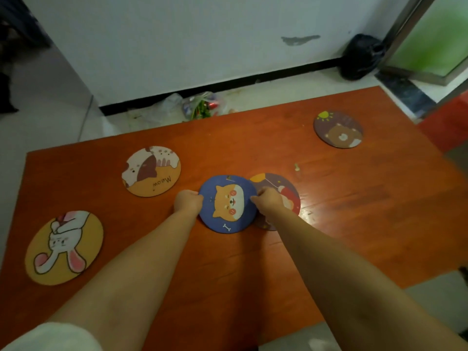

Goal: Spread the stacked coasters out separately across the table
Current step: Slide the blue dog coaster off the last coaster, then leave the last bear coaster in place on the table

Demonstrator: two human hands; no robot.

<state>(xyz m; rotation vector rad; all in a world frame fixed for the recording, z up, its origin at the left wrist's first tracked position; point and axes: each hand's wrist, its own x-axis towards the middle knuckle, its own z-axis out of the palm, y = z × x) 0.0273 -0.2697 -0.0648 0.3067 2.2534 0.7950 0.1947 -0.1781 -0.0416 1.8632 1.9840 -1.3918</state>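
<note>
A blue coaster with an orange dog (228, 205) lies at the middle of the orange-brown table (354, 203), partly overlapping a dark coaster with a red figure (283, 191) under its right side. My left hand (188, 201) pinches the blue coaster's left edge. My right hand (267, 200) grips its right edge, resting over the dark coaster. Lying apart are a yellow rabbit coaster (64, 247) at the near left, a "Meow" cat coaster (151, 171) farther back, and a bear coaster (338, 129) at the far right.
A small greenish scrap (296, 167) lies on the table behind the overlapping pair. Beyond the far edge, plastic bags with litter (200, 106) sit on the floor by the white wall, and a black bag (361, 57) stands near a door frame.
</note>
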